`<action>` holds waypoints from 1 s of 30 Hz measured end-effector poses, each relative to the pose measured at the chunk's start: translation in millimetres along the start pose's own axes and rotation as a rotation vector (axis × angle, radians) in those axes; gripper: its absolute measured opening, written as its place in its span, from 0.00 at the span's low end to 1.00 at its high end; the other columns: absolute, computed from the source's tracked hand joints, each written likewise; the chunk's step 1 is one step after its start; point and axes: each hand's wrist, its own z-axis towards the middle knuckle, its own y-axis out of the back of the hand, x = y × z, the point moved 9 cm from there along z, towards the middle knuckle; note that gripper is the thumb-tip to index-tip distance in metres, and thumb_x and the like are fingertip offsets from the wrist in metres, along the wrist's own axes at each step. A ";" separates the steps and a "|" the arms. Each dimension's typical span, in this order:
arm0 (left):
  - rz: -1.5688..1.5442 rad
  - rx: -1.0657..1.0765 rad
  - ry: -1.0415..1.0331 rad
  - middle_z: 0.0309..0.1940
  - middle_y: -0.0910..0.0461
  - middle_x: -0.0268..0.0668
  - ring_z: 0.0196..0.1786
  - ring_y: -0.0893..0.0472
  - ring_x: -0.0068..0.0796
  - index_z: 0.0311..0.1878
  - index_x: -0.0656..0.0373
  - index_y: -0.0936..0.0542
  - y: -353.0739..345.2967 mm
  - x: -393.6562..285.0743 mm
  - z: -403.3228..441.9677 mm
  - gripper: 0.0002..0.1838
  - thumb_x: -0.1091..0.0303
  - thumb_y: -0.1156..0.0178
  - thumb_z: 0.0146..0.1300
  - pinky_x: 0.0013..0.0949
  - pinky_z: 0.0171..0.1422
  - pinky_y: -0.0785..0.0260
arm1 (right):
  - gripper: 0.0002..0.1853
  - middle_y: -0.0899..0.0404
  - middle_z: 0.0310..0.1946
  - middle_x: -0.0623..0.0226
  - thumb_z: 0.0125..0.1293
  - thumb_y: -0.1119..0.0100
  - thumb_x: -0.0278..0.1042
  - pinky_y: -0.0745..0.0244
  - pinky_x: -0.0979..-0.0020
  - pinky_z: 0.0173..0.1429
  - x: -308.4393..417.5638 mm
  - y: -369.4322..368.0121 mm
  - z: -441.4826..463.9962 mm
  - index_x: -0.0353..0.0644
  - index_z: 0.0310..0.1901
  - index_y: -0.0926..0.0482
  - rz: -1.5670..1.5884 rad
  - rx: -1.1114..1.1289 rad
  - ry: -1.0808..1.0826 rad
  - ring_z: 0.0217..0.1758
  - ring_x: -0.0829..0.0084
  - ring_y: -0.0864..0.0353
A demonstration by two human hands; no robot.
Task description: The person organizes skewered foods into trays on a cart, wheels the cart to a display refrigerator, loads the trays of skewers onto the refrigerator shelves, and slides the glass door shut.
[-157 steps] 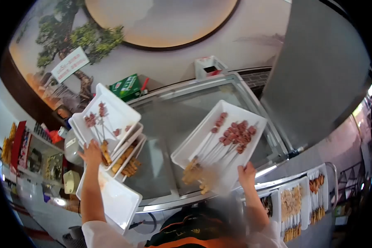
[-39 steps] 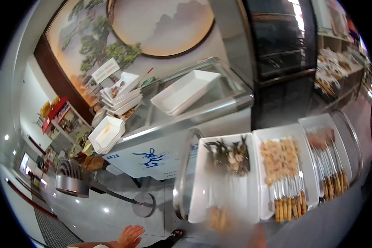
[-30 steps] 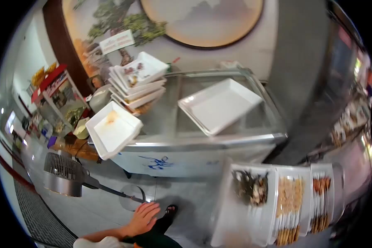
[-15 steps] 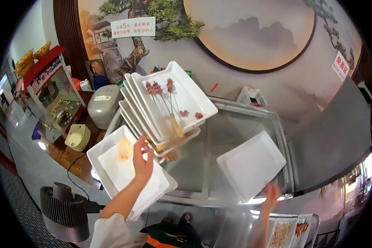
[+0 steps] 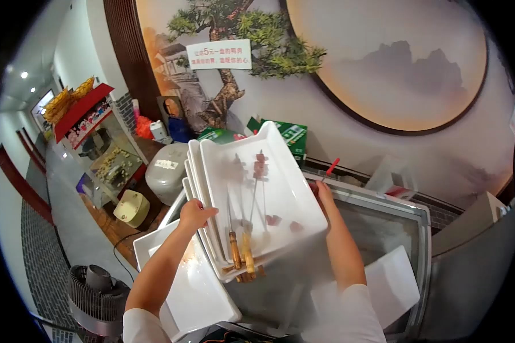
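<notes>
A leaning stack of white trays (image 5: 286, 183) is between my two hands. The top tray holds metal skewers (image 5: 248, 246) with wooden handles, dark red meat at the far end, and a few loose meat pieces (image 5: 273, 220). More handles poke out at the stack's near edge. My left hand (image 5: 197, 216) grips the stack's left side, fingers curled over the tray edges. At the right rim my right hand (image 5: 323, 195) is closed on the top tray; its fingertips are partly hidden. Below my left arm lies another white tray (image 5: 203, 291), with a yellowish stain in it.
Under the trays is a chest freezer with a glass lid (image 5: 377, 223); a flat white tray (image 5: 397, 283) rests at its right. A rice cooker (image 5: 169, 171), popcorn machine (image 5: 111, 157) and fan (image 5: 99, 297) stand left. Green boxes (image 5: 286, 137) and a red marker (image 5: 333, 166) lie behind.
My right hand has moved from beside the flat white tray up to the stack's right rim. My left hand has closed on the stack's left side. The view has shifted.
</notes>
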 end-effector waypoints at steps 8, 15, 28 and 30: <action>0.047 -0.015 -0.112 0.16 0.32 0.34 0.18 0.31 0.23 0.24 0.65 0.30 -3.9 -17.3 11.0 0.09 0.68 0.45 0.47 0.27 0.19 0.37 | 0.14 0.27 0.26 0.65 0.62 0.59 0.42 0.30 0.72 0.29 -11.3 -58.3 -22.8 0.39 0.32 0.31 0.071 0.264 -0.107 0.26 0.75 0.27; -0.389 -0.079 0.065 0.16 0.33 0.32 0.18 0.32 0.21 0.21 0.62 0.30 -5.2 8.5 8.0 0.01 0.76 0.50 0.43 0.26 0.19 0.40 | 0.17 0.27 0.26 0.66 0.63 0.61 0.45 0.31 0.74 0.30 -9.4 -73.8 -27.4 0.38 0.34 0.30 0.216 0.269 -0.219 0.26 0.76 0.28; 0.413 -0.373 -0.514 0.28 0.31 0.43 0.25 0.28 0.38 0.39 0.63 0.30 7.4 -30.6 -14.4 0.15 0.72 0.45 0.45 0.35 0.33 0.35 | 0.17 0.26 0.28 0.67 0.63 0.61 0.45 0.32 0.75 0.33 -23.0 -81.5 -20.8 0.38 0.38 0.29 0.082 0.330 -0.156 0.27 0.77 0.28; 0.478 -0.467 -0.620 0.30 0.32 0.44 0.26 0.28 0.41 0.42 0.62 0.31 7.2 -49.6 -29.9 0.18 0.72 0.44 0.45 0.37 0.34 0.35 | 0.17 0.26 0.28 0.67 0.63 0.61 0.44 0.32 0.75 0.33 -22.5 -85.2 -17.8 0.38 0.39 0.29 0.070 0.344 -0.151 0.27 0.77 0.29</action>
